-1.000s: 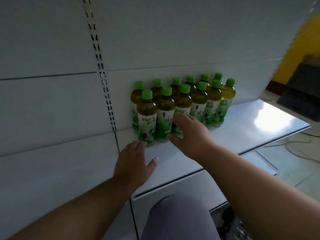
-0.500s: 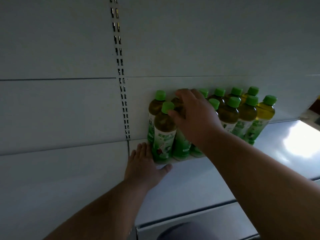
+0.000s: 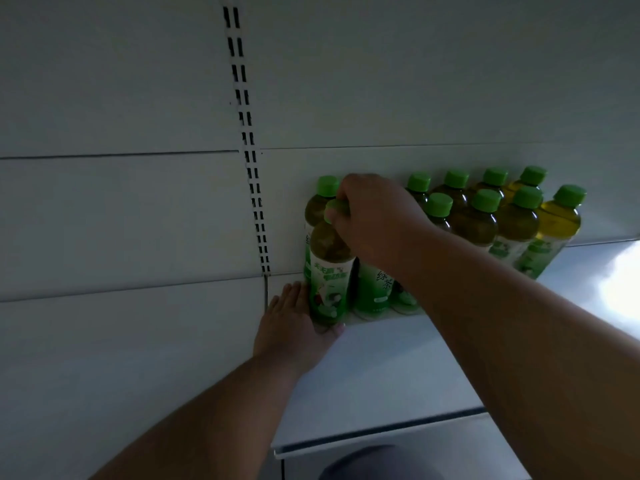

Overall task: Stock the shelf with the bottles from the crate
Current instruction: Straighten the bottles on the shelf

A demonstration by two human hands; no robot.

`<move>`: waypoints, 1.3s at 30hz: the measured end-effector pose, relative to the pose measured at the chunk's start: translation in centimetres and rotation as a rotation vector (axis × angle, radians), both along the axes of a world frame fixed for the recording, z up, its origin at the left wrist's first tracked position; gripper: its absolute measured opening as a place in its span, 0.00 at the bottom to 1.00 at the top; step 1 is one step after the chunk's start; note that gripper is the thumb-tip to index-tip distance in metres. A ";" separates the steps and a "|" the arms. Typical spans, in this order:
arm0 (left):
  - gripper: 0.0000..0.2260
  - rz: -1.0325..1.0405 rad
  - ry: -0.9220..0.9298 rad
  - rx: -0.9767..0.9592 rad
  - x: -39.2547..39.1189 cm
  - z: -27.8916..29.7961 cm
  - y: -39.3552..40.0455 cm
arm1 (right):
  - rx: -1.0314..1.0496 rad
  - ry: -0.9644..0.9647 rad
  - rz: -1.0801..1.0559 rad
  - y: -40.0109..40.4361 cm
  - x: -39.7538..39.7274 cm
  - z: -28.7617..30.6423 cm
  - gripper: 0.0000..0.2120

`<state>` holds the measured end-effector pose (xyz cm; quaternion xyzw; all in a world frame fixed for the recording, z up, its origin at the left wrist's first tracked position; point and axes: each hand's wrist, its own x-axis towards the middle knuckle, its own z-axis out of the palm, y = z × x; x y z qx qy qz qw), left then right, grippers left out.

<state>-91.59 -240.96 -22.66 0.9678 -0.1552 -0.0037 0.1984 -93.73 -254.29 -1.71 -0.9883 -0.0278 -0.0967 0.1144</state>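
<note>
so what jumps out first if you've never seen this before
The two rows of green-capped tea bottles standing against the back panel of the white shelf. Next, the right hand reaching over them, fingers closed around the cap of the front-left bottle, while the left hand lies on the shelf against that bottle's base. A bright glare sits at the shelf's right end.

The shelf point(image 3: 398, 368) lay bare in front of the bottles point(image 3: 485, 220) and to their right. The bottles stood packed in two rows against the back panel point(image 3: 381, 81), blocking reach behind.
</note>
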 end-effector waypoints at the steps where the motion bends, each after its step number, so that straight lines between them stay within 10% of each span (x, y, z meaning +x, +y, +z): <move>1: 0.47 0.001 -0.001 -0.013 0.0 0.0 0.0 | -0.003 0.031 0.004 0.0 0.0 0.0 0.13; 21: 0.50 0.007 0.075 -0.104 -1.2 3.2 1.0 | 0.088 -0.101 -0.049 -1.7 -2.8 -0.8 0.18; 26: 0.48 -0.100 -0.188 -0.199 -2.6 11.3 2.5 | 0.058 -0.141 -0.045 -3.4 -3.4 0.4 0.16; 35: 0.61 -0.428 -0.168 0.339 1.7 20.4 -1.8 | -0.113 0.113 -0.103 -3.8 -1.3 1.2 0.13; 39: 0.65 -0.369 -0.028 0.267 2.8 19.1 -2.6 | -0.090 0.124 -0.120 -4.2 -0.3 0.8 0.14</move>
